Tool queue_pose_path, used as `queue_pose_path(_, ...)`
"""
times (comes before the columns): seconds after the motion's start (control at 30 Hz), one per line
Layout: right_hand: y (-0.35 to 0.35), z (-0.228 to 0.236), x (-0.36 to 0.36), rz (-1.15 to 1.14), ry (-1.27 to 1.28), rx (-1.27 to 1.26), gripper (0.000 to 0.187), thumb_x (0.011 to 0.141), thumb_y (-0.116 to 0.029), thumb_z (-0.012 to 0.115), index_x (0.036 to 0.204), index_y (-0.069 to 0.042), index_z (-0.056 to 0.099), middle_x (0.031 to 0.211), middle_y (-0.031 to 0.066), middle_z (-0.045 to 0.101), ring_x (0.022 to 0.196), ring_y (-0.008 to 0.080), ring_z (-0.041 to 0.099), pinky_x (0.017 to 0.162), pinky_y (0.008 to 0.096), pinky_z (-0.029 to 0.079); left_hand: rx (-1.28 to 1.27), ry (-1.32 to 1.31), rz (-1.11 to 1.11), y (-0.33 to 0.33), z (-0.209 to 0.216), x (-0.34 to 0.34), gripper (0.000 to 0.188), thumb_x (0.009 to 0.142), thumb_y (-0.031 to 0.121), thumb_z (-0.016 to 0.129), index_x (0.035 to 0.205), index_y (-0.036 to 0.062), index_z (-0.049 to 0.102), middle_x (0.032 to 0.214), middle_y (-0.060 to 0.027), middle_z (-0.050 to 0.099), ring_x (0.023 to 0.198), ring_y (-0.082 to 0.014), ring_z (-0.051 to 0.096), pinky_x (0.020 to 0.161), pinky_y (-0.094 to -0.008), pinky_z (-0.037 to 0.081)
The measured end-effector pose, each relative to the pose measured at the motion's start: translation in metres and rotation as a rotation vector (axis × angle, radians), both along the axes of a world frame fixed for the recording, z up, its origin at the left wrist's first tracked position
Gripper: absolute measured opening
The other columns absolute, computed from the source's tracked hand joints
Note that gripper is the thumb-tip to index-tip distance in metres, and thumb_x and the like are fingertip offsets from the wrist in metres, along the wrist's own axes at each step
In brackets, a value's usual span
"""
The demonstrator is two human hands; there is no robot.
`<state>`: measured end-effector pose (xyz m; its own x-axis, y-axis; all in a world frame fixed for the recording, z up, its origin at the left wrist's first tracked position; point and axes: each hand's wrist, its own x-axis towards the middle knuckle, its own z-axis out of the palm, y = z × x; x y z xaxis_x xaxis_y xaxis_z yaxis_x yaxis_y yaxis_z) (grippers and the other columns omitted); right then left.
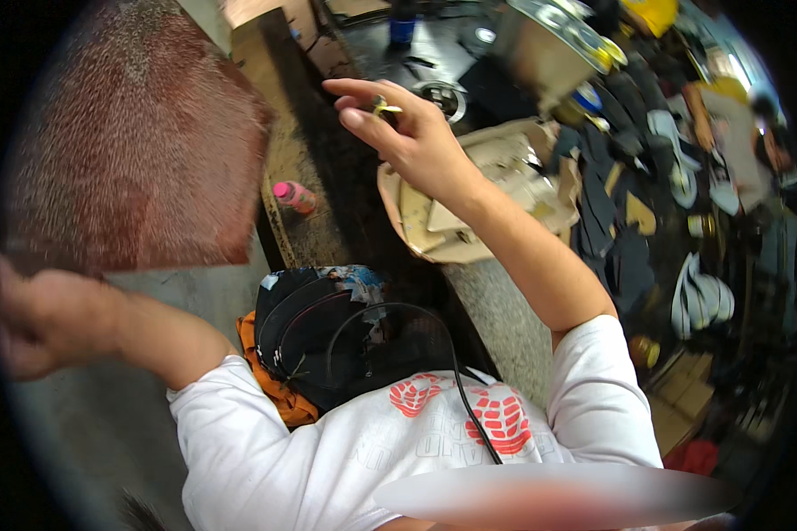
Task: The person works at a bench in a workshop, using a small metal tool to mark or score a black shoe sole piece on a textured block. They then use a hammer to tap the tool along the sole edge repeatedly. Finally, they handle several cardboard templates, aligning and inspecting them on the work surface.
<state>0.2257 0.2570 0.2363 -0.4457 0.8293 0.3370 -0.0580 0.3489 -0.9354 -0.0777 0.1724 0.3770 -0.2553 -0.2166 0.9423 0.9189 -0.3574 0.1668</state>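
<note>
My left hand (58, 319), smeared by motion, is at the far left, just below the lower edge of a large reddish-brown speckled panel (142, 150). Its fingers are too blurred to read, and I cannot tell whether it grips the panel. My right hand (412, 133) is raised over the dark bench with its fingers stretched out and apart. What looks like a yellow ring with a dark top (383, 106) sits at its fingers. Below that forearm is a torn-edged cardboard tray (407, 234) with pale flat pieces in it.
A small bottle with a pink cap (294, 196) stands on the worn wooden bench (270, 97). Dark caps or cloth pieces (319, 323) lie close to my lap. On the right are a metal container (540, 57), dark scraps (615, 257) and grey-white shoe-shaped pieces (701, 296).
</note>
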Motion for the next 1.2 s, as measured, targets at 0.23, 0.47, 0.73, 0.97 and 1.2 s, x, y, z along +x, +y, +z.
queue_pose_path(0.23, -0.129, -0.016, 0.156, -0.122, 0.133, -0.564, 0.099, 0.077, -0.06, 0.076, 0.154, -0.013, 0.036, 0.137, 0.0081, 0.057, 0.097, 0.0102, 0.056, 0.066, 0.0233, 0.046, -0.318, -0.156, -0.193, -0.03, 0.024, 0.134, 0.03, 0.086, 0.028, 0.063, 0.095, 0.001, 0.074, 0.116, -0.0174, 0.063, 0.11, -0.0262, 0.062, 0.103, -0.0443, 0.044)
queue_pose_path(0.47, -0.317, -0.087, 0.292, -0.567, 0.442, -0.638, 0.044, 0.087, -0.03, 0.074, 0.122, -0.005, 0.062, 0.099, -0.0029, 0.068, 0.079, 0.0044, 0.061, 0.061, 0.0199, 0.043, -0.593, -0.45, -1.008, -0.079, -0.084, 0.326, 0.026, 0.088, 0.01, 0.064, 0.111, 0.0005, 0.056, 0.104, -0.0068, 0.058, 0.097, -0.0137, 0.056, 0.089, -0.0291, 0.044)
queue_pose_path(0.73, -0.419, -0.172, 0.404, -1.101, 0.331, -0.79, 0.017, 0.087, -0.02, 0.077, 0.097, -0.006, 0.072, 0.082, -0.0033, 0.067, 0.073, 0.0059, 0.06, 0.061, 0.0212, 0.045, -1.74, -0.166, -1.251, -0.096, -0.273, 0.425, 0.033, 0.096, 0.015, 0.046, 0.121, 0.0031, 0.063, 0.093, -0.0022, 0.064, 0.076, -0.0096, 0.058, 0.071, -0.027, 0.048)
queue_pose_path(0.97, -0.43, -0.208, 0.414, -1.106, 0.26, -0.744, 0.021, 0.087, -0.019, 0.077, 0.094, 0.0, 0.074, 0.083, -0.0005, 0.069, 0.074, 0.0073, 0.059, 0.069, 0.0219, 0.044, -1.625, 0.689, -0.541, -0.123, -0.322, 0.427, 0.04, 0.099, 0.044, 0.05, 0.11, 0.0068, 0.059, 0.085, -0.0197, 0.07, 0.078, -0.0361, 0.069, 0.068, -0.0457, 0.053)
queue_pose_path(1.2, -0.417, -0.215, 0.425, -1.175, 0.157, -0.674, 0.026, 0.085, -0.018, 0.08, 0.097, 0.003, 0.073, 0.089, 0.0024, 0.069, 0.08, 0.0088, 0.06, 0.074, 0.0228, 0.046, -1.413, 0.958, -0.388, -0.123, -0.323, 0.428, 0.034, 0.099, 0.046, 0.05, 0.097, 0.0133, 0.06, 0.072, -0.0143, 0.068, 0.067, -0.0339, 0.068, 0.055, -0.0438, 0.052)
